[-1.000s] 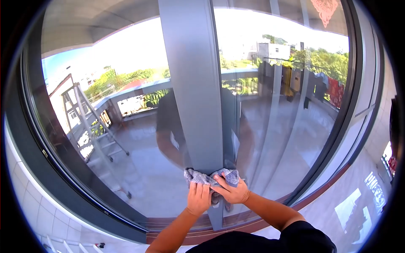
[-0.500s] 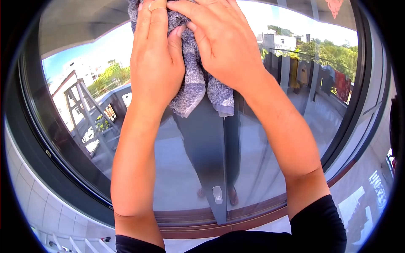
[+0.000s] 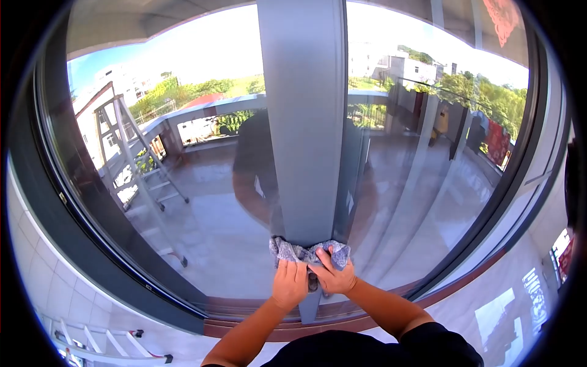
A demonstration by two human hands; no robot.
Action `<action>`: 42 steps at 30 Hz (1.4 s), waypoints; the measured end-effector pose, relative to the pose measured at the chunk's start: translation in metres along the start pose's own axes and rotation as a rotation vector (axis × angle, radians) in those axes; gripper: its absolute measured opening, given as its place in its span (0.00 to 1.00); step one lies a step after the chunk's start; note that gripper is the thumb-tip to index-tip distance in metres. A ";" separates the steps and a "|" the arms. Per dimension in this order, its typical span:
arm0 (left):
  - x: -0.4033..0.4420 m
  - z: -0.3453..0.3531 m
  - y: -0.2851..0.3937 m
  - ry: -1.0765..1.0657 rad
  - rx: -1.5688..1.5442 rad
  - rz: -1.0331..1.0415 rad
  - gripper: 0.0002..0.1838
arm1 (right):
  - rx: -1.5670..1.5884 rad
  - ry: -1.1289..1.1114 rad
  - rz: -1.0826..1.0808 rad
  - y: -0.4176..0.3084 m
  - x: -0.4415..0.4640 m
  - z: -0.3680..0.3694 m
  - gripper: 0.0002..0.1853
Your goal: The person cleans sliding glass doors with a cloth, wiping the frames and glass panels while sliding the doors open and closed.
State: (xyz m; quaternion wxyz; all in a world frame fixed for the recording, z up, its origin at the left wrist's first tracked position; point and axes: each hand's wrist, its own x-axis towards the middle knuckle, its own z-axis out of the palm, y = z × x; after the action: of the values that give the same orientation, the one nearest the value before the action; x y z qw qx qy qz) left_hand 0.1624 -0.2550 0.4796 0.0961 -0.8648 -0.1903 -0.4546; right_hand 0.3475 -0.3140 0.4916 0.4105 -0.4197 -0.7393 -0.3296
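Observation:
Low on the grey door frame post (image 3: 307, 122), a grey-blue cloth (image 3: 286, 249) is bunched across the post's width. My left hand (image 3: 290, 284) grips the cloth's left part, fingers pointing up. Beside it, nearly touching, my right hand (image 3: 335, 276) grips the right part, its fingers pressed on the cloth. Part of the post's lower end shows beneath my hands. Glass panels stand on both sides of the post, the left one (image 3: 208, 244) reflecting an arm and a dark shirt.
A metal ladder (image 3: 113, 344) lies or stands at the lower left. Another ladder (image 3: 137, 147) shows in the left glass. A red-brown sill (image 3: 257, 330) runs along the bottom. A red decoration (image 3: 504, 21) hangs at the upper right.
Both hands and the cloth have come down the post from high up to its lower part. The view has shifted slightly, and more of the lower-left ladder shows.

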 end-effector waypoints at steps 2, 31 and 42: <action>0.005 -0.003 -0.001 0.072 0.031 0.011 0.20 | -0.021 -0.047 -0.064 0.001 0.001 -0.006 0.20; 0.001 -0.001 -0.008 0.041 -0.310 -0.112 0.31 | 0.064 -0.185 -0.126 0.001 0.026 -0.016 0.21; 0.382 -0.208 -0.034 0.560 0.059 0.276 0.34 | -0.238 0.418 -0.513 0.102 0.417 -0.158 0.22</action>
State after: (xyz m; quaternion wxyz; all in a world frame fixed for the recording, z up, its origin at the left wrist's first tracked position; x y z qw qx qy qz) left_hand 0.1890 -0.2023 0.9116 0.2304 -0.7205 -0.0505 -0.6521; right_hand 0.3610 -0.2555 0.9449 0.4051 -0.1888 -0.6769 -0.5848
